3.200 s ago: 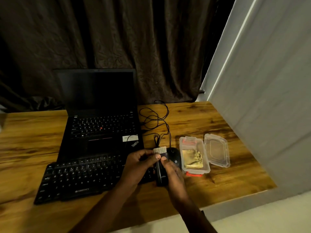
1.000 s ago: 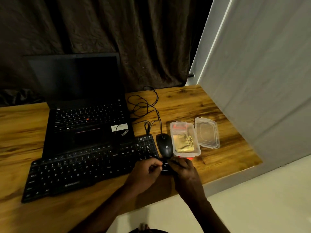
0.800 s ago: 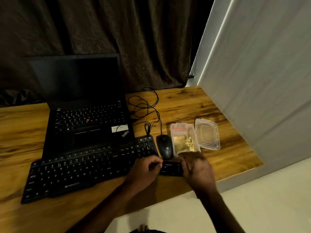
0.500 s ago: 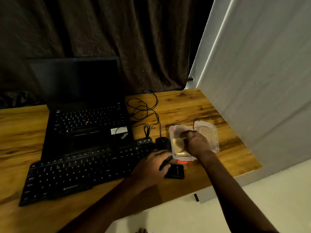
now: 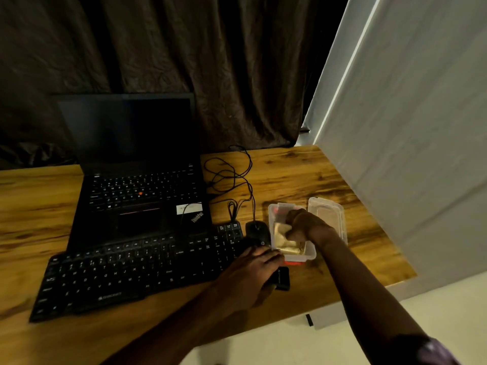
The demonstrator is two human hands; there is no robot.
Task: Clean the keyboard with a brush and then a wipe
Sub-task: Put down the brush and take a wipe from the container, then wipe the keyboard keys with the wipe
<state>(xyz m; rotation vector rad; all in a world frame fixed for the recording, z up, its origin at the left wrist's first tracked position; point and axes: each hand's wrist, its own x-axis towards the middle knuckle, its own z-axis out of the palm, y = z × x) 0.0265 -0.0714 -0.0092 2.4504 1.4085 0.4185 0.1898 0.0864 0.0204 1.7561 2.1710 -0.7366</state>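
Note:
A black external keyboard lies along the desk's front edge, in front of an open laptop. The black brush lies on the desk at the keyboard's right end, with my left hand resting over its near end. My right hand reaches into a clear plastic box and pinches the yellowish wipe inside it.
A black mouse sits between the keyboard and the box, its cable looping toward the back. The box's clear lid lies hinged open to the right. A white wall stands close on the right. The wooden desk ends just past the box.
Both hands lowered the brush onto the desk. My right hand then let go, moved back and right into the plastic box, and took hold of the wipe.

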